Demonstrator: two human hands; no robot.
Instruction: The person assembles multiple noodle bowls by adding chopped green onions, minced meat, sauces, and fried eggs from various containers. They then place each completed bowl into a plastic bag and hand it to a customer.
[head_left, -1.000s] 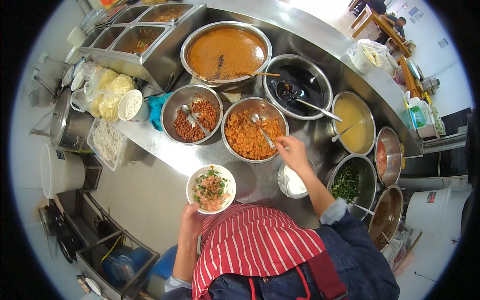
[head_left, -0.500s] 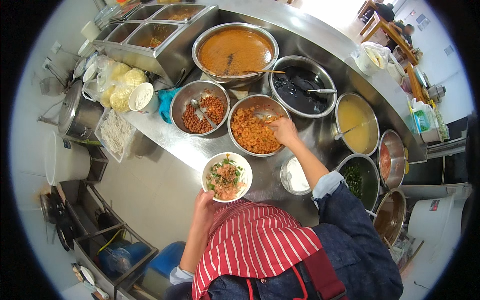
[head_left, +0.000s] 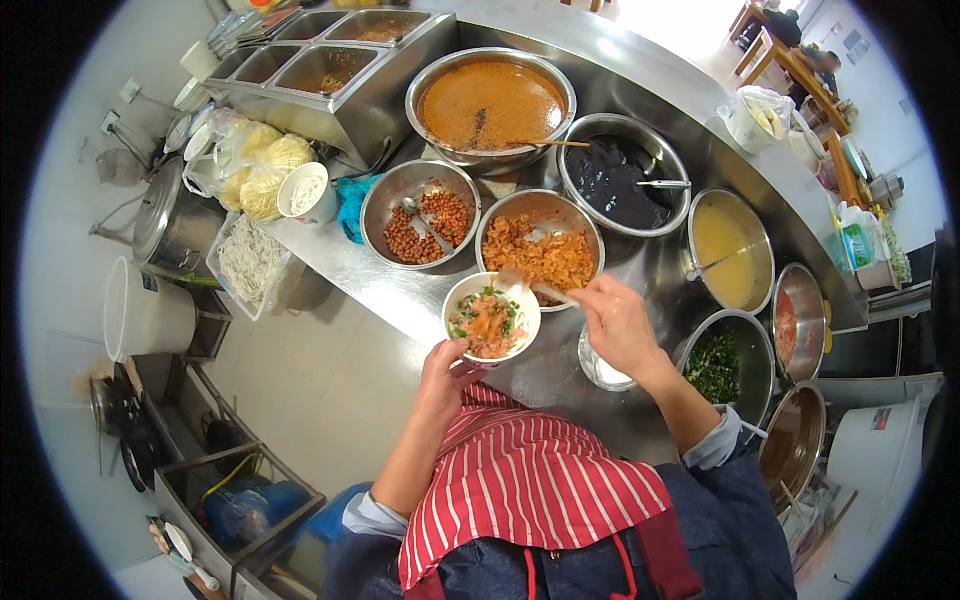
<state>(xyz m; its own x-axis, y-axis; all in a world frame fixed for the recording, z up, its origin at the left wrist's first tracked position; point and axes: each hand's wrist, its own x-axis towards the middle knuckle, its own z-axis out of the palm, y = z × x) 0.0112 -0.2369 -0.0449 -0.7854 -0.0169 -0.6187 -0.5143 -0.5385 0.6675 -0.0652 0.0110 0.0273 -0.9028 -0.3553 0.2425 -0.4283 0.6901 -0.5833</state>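
Brought away from the steel basin since the earlier frame are the right hand and its metal spoon, which are now held over the white bowl; the bowl, too, has been shifted closer to the basin. The spoon's handle is clamped between thumb and fingers, while its head is blurred above the bowl's right side. By the left hand, clamped on the near-left side, the bowl is held up near the tabletop's front edge. Orange chopped topping is now seen over the greens and pinkish mince, so a scoop appears to have been added. Whether the spoon has been fully emptied cannot be told.
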